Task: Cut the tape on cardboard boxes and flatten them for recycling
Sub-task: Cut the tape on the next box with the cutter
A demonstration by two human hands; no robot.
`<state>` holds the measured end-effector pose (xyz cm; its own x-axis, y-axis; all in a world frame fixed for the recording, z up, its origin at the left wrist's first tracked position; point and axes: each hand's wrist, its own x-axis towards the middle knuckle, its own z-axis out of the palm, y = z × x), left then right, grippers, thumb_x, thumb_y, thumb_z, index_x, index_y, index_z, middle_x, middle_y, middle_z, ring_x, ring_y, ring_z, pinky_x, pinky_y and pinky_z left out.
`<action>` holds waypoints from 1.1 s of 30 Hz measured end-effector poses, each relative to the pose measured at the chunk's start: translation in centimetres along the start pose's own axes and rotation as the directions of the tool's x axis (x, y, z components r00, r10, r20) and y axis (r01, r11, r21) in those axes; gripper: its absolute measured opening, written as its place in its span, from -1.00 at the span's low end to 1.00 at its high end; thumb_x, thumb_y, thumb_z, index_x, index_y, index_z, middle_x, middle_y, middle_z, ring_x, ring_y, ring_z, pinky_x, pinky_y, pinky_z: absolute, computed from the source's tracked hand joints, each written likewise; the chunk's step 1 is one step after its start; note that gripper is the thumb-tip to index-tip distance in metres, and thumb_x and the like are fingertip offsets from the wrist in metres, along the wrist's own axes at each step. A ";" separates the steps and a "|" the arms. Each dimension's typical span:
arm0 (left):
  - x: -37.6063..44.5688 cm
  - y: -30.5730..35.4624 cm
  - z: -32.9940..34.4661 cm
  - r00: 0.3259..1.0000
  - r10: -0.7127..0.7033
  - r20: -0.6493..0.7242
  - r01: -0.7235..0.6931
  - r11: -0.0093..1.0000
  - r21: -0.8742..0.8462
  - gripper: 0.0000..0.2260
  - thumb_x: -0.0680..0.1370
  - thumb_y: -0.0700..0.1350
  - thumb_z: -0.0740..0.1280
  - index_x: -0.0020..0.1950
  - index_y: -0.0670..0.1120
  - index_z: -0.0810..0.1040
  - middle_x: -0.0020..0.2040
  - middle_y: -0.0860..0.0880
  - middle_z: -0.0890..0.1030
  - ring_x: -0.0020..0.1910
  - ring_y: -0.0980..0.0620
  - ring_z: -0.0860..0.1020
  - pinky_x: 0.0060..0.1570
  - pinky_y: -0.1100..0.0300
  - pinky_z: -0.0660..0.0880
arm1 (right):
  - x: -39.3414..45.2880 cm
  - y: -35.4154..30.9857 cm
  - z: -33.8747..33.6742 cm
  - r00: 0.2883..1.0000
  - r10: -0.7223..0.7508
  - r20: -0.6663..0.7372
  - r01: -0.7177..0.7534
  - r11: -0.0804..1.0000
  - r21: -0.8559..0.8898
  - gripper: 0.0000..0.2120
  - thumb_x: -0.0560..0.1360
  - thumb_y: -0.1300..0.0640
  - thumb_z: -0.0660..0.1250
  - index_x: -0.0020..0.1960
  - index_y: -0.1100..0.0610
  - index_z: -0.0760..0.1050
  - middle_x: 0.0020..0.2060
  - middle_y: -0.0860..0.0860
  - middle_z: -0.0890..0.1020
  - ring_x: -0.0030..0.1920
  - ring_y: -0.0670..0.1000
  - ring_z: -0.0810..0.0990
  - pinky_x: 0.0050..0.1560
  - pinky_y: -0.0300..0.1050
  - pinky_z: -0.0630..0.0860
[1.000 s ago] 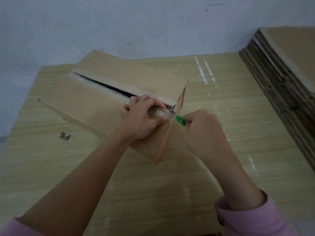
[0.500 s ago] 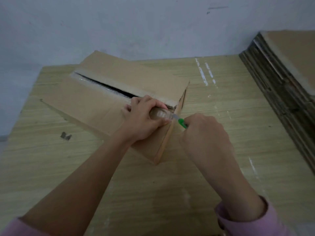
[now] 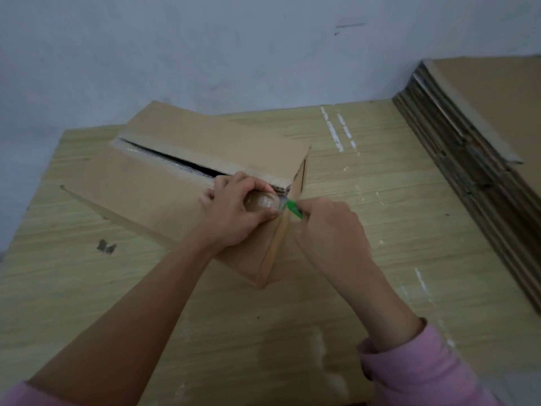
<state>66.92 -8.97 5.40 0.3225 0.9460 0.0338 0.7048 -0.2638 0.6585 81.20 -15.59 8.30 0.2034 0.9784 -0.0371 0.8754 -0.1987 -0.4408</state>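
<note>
A brown cardboard box (image 3: 152, 183) lies on the wooden table (image 3: 87, 288), its top seam split into a dark gap along most of its length. My left hand (image 3: 234, 212) curls over the box's near right end, fingers and thumb around the taped flap edge (image 3: 262, 200). My right hand (image 3: 328, 230) grips a green utility knife (image 3: 293, 208), whose tip meets the clear tape at the box's right corner beside my left thumb. Most of the knife is hidden inside my fist.
A tall stack of flattened cardboard (image 3: 480, 159) fills the right side of the table. A small dark scrap (image 3: 106, 247) lies left of my forearm. White tape marks (image 3: 336, 133) run across the table behind the box. A grey wall stands behind.
My right hand with the knife has slid slightly down and toward me along the box's right corner. My left hand keeps its hold on the flap.
</note>
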 end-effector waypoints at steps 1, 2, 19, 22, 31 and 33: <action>0.0 0.0 0.0 1.000 -0.003 0.001 0.003 1.000 0.010 -0.79 0.41 0.06 0.45 0.00 0.18 0.51 0.06 0.19 0.48 0.14 0.10 0.28 -0.11 0.28 0.03 | -0.1 0.4 -0.3 1.000 -0.027 -0.002 0.027 0.999 -0.029 -0.78 0.49 0.20 0.17 0.03 0.08 0.56 -0.18 0.10 0.57 -0.22 0.13 0.43 -0.25 -0.15 0.25; 0.0 0.0 0.0 1.000 -0.005 0.007 0.005 1.000 0.017 -0.79 0.41 0.07 0.45 -0.01 0.19 0.51 0.06 0.19 0.48 0.15 0.11 0.28 -0.10 0.27 0.03 | 0.0 0.8 -0.5 0.999 -0.045 -0.001 0.045 0.998 -0.045 -0.79 0.50 0.19 0.17 0.02 0.08 0.55 -0.16 0.11 0.58 -0.21 0.14 0.45 -0.25 -0.14 0.25; 0.0 -0.2 0.2 1.000 0.027 -0.003 -0.027 1.000 -0.013 -0.70 0.25 0.28 0.29 -0.07 0.26 0.47 0.02 0.19 0.48 0.12 0.11 0.29 -0.08 0.26 0.05 | -1.1 -2.0 -1.8 0.995 -0.074 0.069 0.084 0.984 -0.159 -0.79 0.57 0.23 0.09 0.12 0.16 0.44 0.00 0.12 0.52 0.03 0.16 0.55 -0.18 -0.12 0.30; 0.0 -0.2 0.3 0.999 0.029 -0.024 -0.030 1.000 -0.005 -0.77 0.35 0.16 0.44 -0.05 0.22 0.51 0.00 0.20 0.48 0.13 0.12 0.30 -0.10 0.28 0.03 | 0.3 -0.6 -0.7 0.995 0.067 0.076 -0.071 0.996 0.047 -0.73 0.49 0.17 0.20 0.14 0.14 0.54 -0.02 0.12 0.57 -0.05 0.15 0.53 -0.16 -0.15 0.37; -0.1 -0.1 0.3 0.999 0.038 -0.035 -0.038 0.999 0.016 -0.77 0.39 0.08 0.48 -0.01 0.17 0.55 0.03 0.17 0.50 0.11 0.10 0.28 -0.04 0.28 0.05 | 0.0 1.7 -0.1 0.993 -0.043 0.111 0.023 0.983 0.183 -0.80 0.53 0.17 0.17 -0.01 0.16 0.56 -0.14 0.09 0.61 -0.07 0.13 0.55 -0.14 -0.08 0.37; -0.1 -0.1 0.4 1.000 0.019 -0.014 -0.018 0.999 0.042 -0.74 0.34 0.22 0.41 -0.02 0.22 0.52 0.03 0.19 0.49 0.10 0.13 0.27 -0.08 0.24 0.03 | -0.3 3.1 -0.7 0.966 0.015 0.257 -0.128 0.893 0.431 -0.84 0.48 0.18 0.18 -0.08 0.13 0.54 -0.29 0.00 0.55 -0.23 0.04 0.51 -0.18 -0.08 0.38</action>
<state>67.09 -9.11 5.08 0.3269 0.9434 0.0564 0.7247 -0.2886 0.6257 84.15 -16.49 7.62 0.0971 0.9572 -0.2728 0.5670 -0.2784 -0.7752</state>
